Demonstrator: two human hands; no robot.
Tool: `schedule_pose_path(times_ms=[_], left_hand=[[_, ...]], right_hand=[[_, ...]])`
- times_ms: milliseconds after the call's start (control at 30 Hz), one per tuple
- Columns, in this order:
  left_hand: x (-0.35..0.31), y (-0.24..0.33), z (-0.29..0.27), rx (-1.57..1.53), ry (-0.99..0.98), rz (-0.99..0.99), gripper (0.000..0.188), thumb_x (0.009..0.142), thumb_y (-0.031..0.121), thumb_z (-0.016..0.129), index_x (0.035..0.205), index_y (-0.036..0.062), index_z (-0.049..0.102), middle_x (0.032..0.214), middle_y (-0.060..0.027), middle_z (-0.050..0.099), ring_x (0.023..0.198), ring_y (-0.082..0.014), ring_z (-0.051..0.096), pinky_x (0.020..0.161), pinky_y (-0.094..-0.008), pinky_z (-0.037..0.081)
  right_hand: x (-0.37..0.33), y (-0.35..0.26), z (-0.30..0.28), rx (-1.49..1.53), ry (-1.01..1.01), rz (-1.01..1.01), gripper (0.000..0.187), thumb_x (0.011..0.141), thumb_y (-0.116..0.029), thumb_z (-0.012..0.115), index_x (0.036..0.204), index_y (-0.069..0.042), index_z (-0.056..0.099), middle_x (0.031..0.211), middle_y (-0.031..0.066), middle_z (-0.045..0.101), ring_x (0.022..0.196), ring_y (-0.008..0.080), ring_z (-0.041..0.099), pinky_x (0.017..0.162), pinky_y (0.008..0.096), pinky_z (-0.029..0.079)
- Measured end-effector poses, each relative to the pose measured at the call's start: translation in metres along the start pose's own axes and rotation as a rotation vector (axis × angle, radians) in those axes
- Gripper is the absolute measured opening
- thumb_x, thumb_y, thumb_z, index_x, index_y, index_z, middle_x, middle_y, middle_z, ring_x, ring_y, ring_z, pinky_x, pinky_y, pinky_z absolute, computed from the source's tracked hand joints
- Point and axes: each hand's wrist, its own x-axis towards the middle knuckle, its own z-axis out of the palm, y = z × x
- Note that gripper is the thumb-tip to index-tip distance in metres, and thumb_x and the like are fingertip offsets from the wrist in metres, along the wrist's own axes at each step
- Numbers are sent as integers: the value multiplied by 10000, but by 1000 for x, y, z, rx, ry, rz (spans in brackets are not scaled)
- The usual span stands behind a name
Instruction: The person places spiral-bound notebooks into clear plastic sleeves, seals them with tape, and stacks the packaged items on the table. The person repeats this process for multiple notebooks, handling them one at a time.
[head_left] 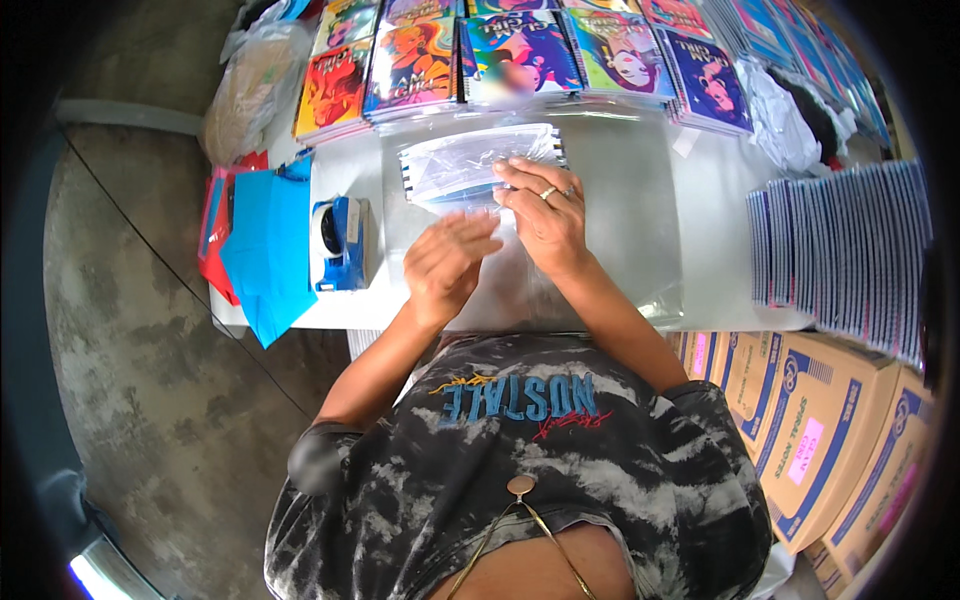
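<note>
A spiral notebook inside a clear plastic sleeve [470,165] lies on the white table [715,215] in front of me. My right hand [545,215], with a ring on one finger, presses down on the near edge of the sleeved notebook. My left hand [447,262] hovers just left of it with fingers spread, touching the loose end of the clear plastic [500,290]; motion blur hides whether it grips anything. A stack of clear sleeves [640,220] lies under both hands.
Rows of colourful notebooks [520,55] fill the table's far side. A blue tape dispenser [338,243] and blue and red sheets [265,245] sit at the left. A fanned stack of notebooks [850,250] is at the right, above cardboard boxes [810,430].
</note>
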Motion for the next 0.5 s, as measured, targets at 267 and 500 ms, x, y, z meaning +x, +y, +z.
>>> schedule_pose_path(times_ms=[267, 500], left_hand=[[-80, -124, -145, 20, -47, -1502, 478, 862, 430, 502, 1084, 26, 628, 1045, -122, 608, 770, -188, 548, 578, -310, 398], [-88, -151, -172, -54, -506, -1611, 539, 758, 531, 609, 1046, 78, 652, 902, -57, 597, 717, -156, 399, 598, -274, 332]], right_hand=[[0, 5, -1, 0, -35, -67, 107, 680, -20, 673, 694, -113, 622, 973, 7, 676, 969, 150, 590, 824, 268, 380], [3, 3, 0, -24, -55, -86, 151, 667, 47, 679, 688, -96, 634, 953, 40, 680, 947, 199, 602, 844, 285, 384]])
